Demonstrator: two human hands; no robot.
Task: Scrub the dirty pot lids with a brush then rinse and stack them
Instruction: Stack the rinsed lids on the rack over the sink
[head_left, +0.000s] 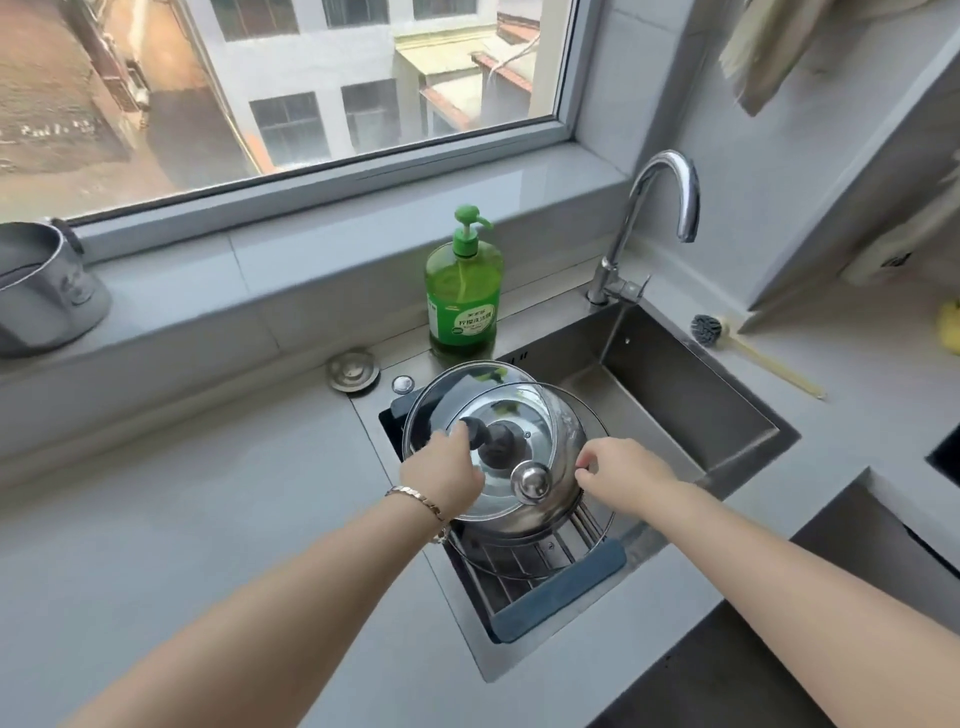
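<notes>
The left hand (441, 474) is grasping a glass lid's (467, 395) knob (477, 430); the right hand (619, 475) is pinching a second lid's (589, 431) rim at the sink's (675, 374) left edge.

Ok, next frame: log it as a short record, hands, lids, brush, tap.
lids: several, stacked on rack over sink
left hand: grips a black knob
right hand: pinches a rim
brush: untouched on counter, right of sink
soap: green bottle behind sink
tap: no water visible

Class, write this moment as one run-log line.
left hand: grips black lid knob | right hand: pinches lid rim | brush: on counter, untouched
</notes>
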